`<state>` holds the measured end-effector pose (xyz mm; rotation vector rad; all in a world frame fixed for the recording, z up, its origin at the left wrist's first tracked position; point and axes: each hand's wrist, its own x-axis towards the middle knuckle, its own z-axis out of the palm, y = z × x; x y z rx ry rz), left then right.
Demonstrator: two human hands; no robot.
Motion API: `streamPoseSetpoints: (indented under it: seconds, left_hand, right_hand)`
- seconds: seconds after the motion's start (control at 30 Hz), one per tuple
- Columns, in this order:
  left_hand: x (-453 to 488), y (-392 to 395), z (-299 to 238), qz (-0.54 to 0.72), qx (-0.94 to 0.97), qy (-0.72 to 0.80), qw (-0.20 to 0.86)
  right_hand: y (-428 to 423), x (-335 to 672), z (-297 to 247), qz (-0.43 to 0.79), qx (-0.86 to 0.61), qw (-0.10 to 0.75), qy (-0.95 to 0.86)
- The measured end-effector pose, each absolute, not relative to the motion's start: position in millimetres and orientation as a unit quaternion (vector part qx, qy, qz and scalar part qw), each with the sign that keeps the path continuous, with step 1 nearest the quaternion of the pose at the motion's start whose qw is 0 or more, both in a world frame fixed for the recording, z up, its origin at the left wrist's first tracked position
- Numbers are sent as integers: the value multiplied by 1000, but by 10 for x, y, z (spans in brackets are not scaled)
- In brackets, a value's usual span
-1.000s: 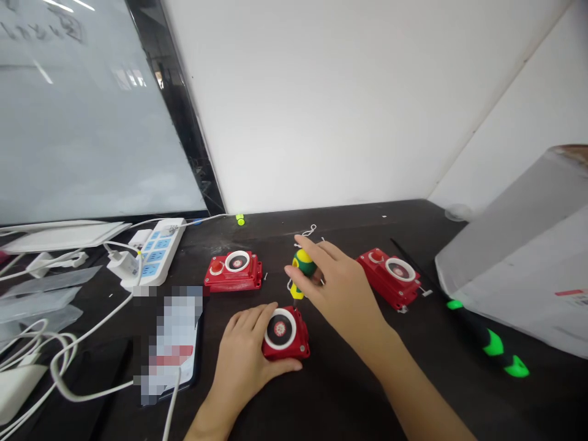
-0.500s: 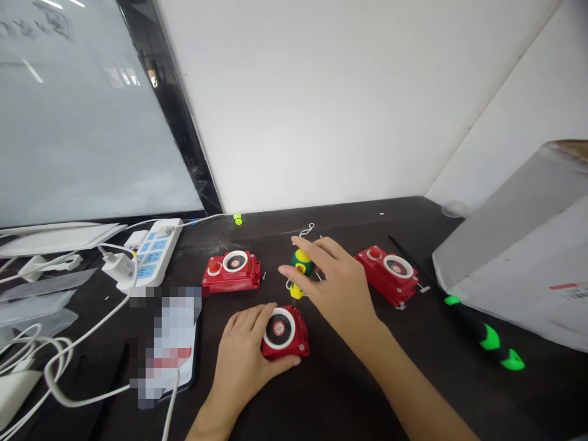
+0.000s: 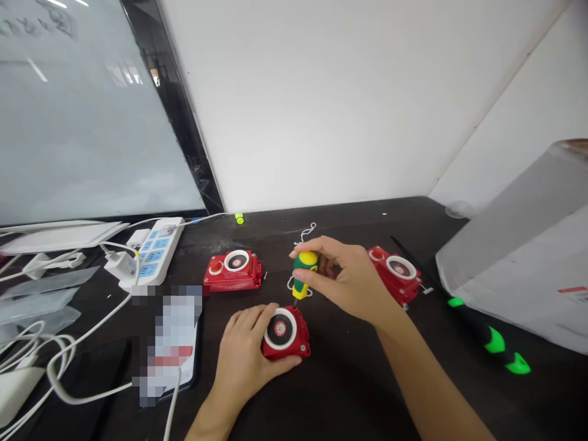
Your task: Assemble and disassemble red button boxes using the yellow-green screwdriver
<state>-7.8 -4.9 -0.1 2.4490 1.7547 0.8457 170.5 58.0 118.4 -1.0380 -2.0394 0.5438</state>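
My left hand [image 3: 245,349] wraps the near red button box [image 3: 298,346], which has a white ring around a black and red centre [image 3: 280,329]. Just above that box, my right hand [image 3: 349,282] pinches the green and yellow handle of a small screwdriver [image 3: 305,275]. The screwdriver stands nearly upright, its thin shaft going down to the box's upper edge. The exact contact point is too small to see. A white string [image 3: 305,233] lies behind the handle. Another red button box [image 3: 234,271] sits to the left, and a third [image 3: 399,275] sits just beyond my right fingers.
A larger black and green screwdriver [image 3: 489,340] lies at the right, beside a grey-white parcel [image 3: 519,263]. At the left are a white power strip [image 3: 156,251], white cables [image 3: 59,361] and a pixelated phone [image 3: 172,346]. A wall rises behind the dark table [image 3: 349,392].
My right hand has shifted rightward and lower, its fingers now pinching the handle from the side. The screwdriver stands straighter. My left hand and the near box stay in place.
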Motion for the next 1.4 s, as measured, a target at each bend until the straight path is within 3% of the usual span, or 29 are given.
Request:
streamPoseSetpoints:
  seconds: [0.37, 0.5, 0.63, 0.7, 0.77, 0.9, 0.97, 1.07, 1.23, 1.4]
  left_hand:
    - [-94, -40, -34, 271, 788, 552, -8]
    - [-93, -41, -24, 270, 790, 551, -9]
    - [-84, -43, -12, 273, 788, 551, -14]
    - [-83, -45, -12, 272, 788, 552, -19]
    - [-84, -47, -17, 270, 789, 552, -22]
    - [-86, -45, -30, 269, 788, 553, -21]
    - [-86, -43, -32, 268, 787, 555, -20]
    - [-87, -40, -25, 268, 787, 556, -17]
    - [-83, -41, -4, 277, 784, 555, -13]
    - [-74, -48, 9, 273, 784, 557, -10]
  right_hand:
    - [540, 1469, 1010, 11, -461, 429, -777]
    - [537, 1576, 1108, 158, -452, 438, -761]
    - [578, 1726, 1212, 367, -347, 369, -781]
    - [584, 1733, 1208, 399, -335, 358, -775]
    - [568, 1670, 1157, 346, -371, 383, -772]
    - [512, 1463, 1026, 118, -462, 426, -769]
    - [497, 1421, 1015, 76, -467, 443, -762]
    - [508, 1497, 1090, 162, -429, 447, -768]
    - [559, 1676, 1203, 407, -297, 368, -781]
    - [481, 1451, 1079, 401, -354, 433, -725]
